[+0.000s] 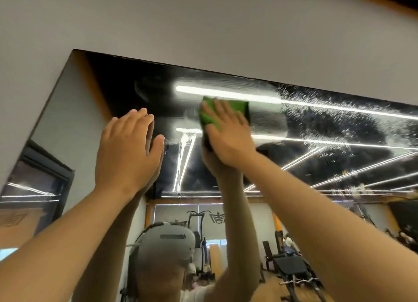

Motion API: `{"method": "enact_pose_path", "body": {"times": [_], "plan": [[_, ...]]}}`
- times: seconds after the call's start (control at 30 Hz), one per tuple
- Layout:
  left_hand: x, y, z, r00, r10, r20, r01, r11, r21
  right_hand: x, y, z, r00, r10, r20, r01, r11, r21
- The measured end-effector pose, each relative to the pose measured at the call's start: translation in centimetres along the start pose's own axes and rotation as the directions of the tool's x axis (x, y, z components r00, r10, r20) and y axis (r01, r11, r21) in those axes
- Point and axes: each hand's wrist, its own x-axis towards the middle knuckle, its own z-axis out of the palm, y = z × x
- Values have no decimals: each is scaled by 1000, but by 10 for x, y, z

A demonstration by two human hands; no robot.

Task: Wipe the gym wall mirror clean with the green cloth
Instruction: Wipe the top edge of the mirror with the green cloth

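Observation:
The wall mirror (316, 129) fills most of the view, seen from below near its top left corner. My right hand (228, 132) presses the folded green cloth (235, 108) flat against the glass just under the mirror's top edge, fingers straight. My left hand (129, 148) lies flat on the glass to the left of the cloth, fingers straight and together, holding nothing. A patch of spray droplets (328, 111) covers the glass to the right of the cloth. The strip around and left of the cloth looks smeared and wiped.
The grey wall (203, 25) surrounds the mirror above and to the left. The mirror reflects my raised arms, ceiling light strips, a weight bench (291, 265) and other gym machines on a wooden floor.

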Motion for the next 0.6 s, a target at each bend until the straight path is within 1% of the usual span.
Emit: {"method": "enact_pose_path", "body": {"times": [0.07,0.13,0.17,0.2,0.23,0.3,0.33,0.37,0.43,0.5,0.6], "plan": [[-1,0,-1,1000,-2,1,2,1000,6,-20,-10,5,990,-141,22,141,990,10],[-1,2,-1,1000,5,12,-5,1000,6,-30,8,-1,978,-205,42,206,979,-6],[0,3,-1,1000,7,16,-7,1000,5,-31,22,-4,982,-183,43,184,983,-19],[0,3,-2,1000,5,16,-5,1000,3,-29,35,-8,992,-120,42,121,992,-22],[-1,4,-1,1000,5,15,-5,1000,3,-26,44,-12,999,-23,43,24,1000,-16],[-2,4,0,1000,12,12,-13,1000,8,-13,44,-13,987,156,38,-157,987,16],[-2,4,0,1000,17,10,-17,1000,5,-6,33,-10,982,189,27,-190,981,32],[-2,3,0,1000,19,9,-19,1000,-2,-1,15,-6,984,178,26,-179,983,45],[-1,3,0,1000,21,1,-21,1000,-10,0,-25,4,998,56,40,-58,998,40],[-1,3,0,999,17,-28,-18,1000,-11,-11,-47,14,992,-114,53,114,993,9],[-3,3,0,999,15,-50,-17,999,-34,-30,-28,7,947,-303,108,303,953,19]]}}
